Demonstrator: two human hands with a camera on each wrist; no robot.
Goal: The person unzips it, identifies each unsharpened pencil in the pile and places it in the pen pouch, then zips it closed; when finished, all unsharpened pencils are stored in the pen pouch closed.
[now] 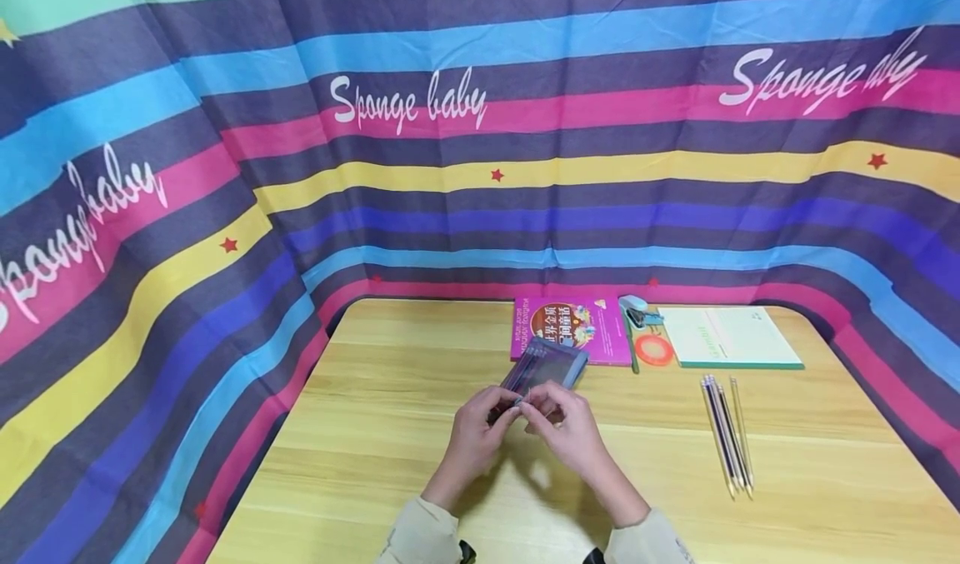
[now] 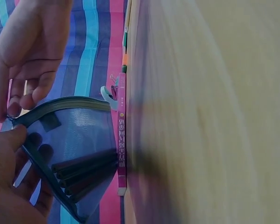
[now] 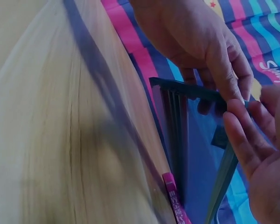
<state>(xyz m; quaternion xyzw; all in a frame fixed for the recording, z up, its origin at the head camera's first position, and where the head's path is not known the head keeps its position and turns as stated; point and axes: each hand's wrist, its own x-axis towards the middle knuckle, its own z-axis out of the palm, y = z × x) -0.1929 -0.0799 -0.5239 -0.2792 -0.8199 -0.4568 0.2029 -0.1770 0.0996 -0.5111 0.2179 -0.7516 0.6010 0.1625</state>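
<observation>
Close over the table, both hands hold a translucent dark-edged zip pouch [image 1: 552, 366]. Several dark pencils or pens [image 2: 86, 173] show through its side in the left wrist view. My left hand [image 1: 477, 431] grips the near edge, its thumb outside and other fingers behind the mesh. Beside it, my right hand [image 1: 572, 432] pinches the same edge at the corner, thumb against fingertips. In the right wrist view, the left hand [image 3: 191, 39] and right hand [image 3: 270, 158] meet at that corner [image 3: 242, 103]. The fingertips cover whatever small part lies between them.
Behind the pouch lies a purple book [image 1: 607, 343]. To its right are a green pen [image 1: 632, 343], a light blue stapler [image 1: 639, 312], an orange ring [image 1: 654, 350] and a pale notebook [image 1: 738, 337]. Several pencils [image 1: 723, 435] lie at the right. A striped cloth [image 1: 465, 222] surrounds the table.
</observation>
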